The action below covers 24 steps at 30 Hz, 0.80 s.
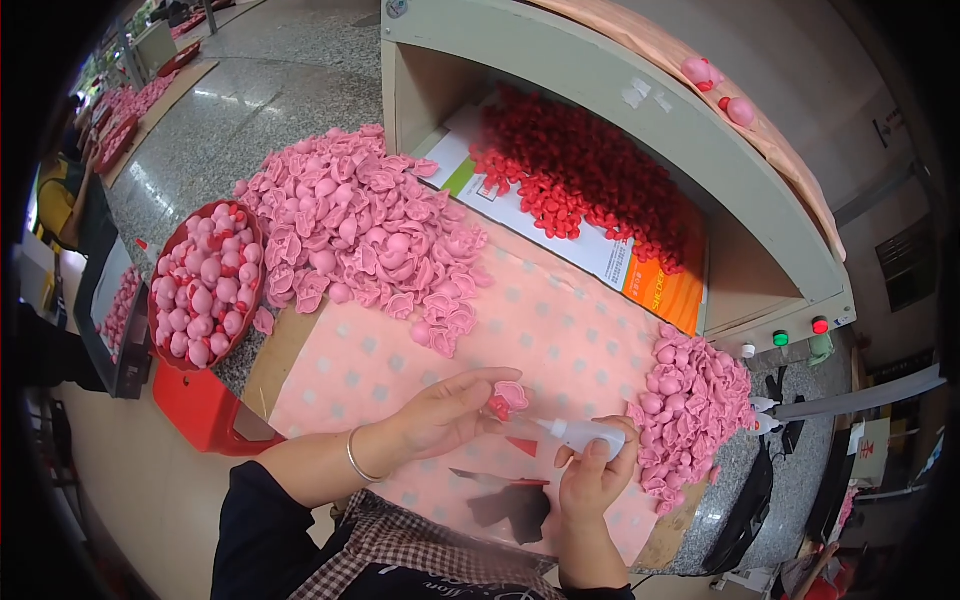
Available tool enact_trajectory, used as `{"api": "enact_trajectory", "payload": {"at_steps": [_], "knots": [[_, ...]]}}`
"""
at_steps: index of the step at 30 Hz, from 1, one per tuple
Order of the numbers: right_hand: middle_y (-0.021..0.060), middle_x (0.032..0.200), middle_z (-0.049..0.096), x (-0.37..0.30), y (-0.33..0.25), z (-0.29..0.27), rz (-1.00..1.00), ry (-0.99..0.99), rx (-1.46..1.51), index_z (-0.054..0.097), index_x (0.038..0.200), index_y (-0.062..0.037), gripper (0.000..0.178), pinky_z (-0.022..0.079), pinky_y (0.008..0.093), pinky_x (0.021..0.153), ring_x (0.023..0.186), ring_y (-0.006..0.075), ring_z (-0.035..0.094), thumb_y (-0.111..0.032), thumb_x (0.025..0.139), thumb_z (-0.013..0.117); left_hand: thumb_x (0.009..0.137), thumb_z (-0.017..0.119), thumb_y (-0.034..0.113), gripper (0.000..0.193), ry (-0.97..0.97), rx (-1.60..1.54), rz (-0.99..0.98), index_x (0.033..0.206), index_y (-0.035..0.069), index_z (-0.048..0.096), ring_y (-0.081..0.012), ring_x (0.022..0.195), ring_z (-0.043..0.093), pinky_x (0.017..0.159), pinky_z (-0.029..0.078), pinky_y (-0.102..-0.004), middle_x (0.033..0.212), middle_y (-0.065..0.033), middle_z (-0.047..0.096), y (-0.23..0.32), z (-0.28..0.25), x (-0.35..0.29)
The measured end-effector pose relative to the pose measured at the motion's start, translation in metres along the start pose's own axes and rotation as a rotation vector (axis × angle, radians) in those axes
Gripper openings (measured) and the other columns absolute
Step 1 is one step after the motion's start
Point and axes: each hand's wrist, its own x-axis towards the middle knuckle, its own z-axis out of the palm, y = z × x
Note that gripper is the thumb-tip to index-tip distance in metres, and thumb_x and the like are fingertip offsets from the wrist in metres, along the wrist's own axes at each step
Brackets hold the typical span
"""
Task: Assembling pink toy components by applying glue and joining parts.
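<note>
My left hand [438, 414], with a silver bangle at its wrist, pinches a small pink petal-shaped piece [511, 393] with a red part [497, 406] at its underside. In my right hand [592, 482] lies a white squeeze bottle [590, 434], gripped between thumb and fingers. Its thin nozzle points left toward the pink piece; whether the tip touches it I cannot tell. Both hands are above a pink cloth [390, 370] with grey spots. A large heap of pink petal pieces [370, 220] spreads at the far left, and a second pink heap [690, 410] lies right of my right hand.
Ahead stands a grey-green box-like housing [560, 50] with coloured buttons [781, 338] and a pile of small red pieces [580, 170] inside. At the left, a red scalloped bowl [261, 270] holds pink-and-red pieces, above a red stool [195, 415]. Dark scraps [515, 508] lie near my body.
</note>
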Motion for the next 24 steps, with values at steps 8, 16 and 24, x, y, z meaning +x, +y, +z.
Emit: {"api": "enact_trajectory", "payload": {"at_steps": [8, 16, 24], "knots": [[0.0085, 0.083, 0.038, -0.001, 0.005, -0.002, -0.213, -0.094, -0.168, 0.041, 0.09, 0.0007, 0.028, 0.038, 0.0208, 0.041, 0.047, 0.0094, 0.044, -0.026, 0.086, 0.048, 0.09, 0.042, 0.026, 0.042, -0.009, 0.013, -0.006, 0.125, 0.004, 0.035, -0.0171, 0.094, 0.056, 0.087, 0.042, -0.0347, 0.107, -0.0076, 0.055, 0.001, -0.002, -0.002], [0.0066, 0.082, 0.041, -0.005, -0.002, 0.001, -0.104, -0.079, -0.082, 0.042, 0.093, -0.0008, 0.026, 0.038, 0.0199, 0.042, 0.049, 0.0083, 0.044, -0.025, 0.087, 0.047, 0.091, 0.041, 0.025, 0.041, 0.013, 0.044, -0.009, 0.125, 0.004, 0.035, -0.0163, 0.094, 0.055, 0.084, 0.043, -0.0319, 0.106, -0.0061, 0.054, 0.001, 0.002, -0.007], [0.0031, 0.081, 0.045, -0.005, 0.002, 0.002, 0.103, -0.015, 0.176, 0.041, 0.097, -0.0037, 0.02, 0.038, 0.0209, 0.04, 0.056, 0.0077, 0.043, -0.021, 0.088, 0.045, 0.089, 0.042, 0.031, 0.042, 0.029, 0.033, -0.095, 0.12, 0.002, 0.04, -0.0169, 0.091, 0.054, 0.076, 0.044, -0.0293, 0.104, -0.0074, 0.054, 0.0, 0.002, -0.008]]}}
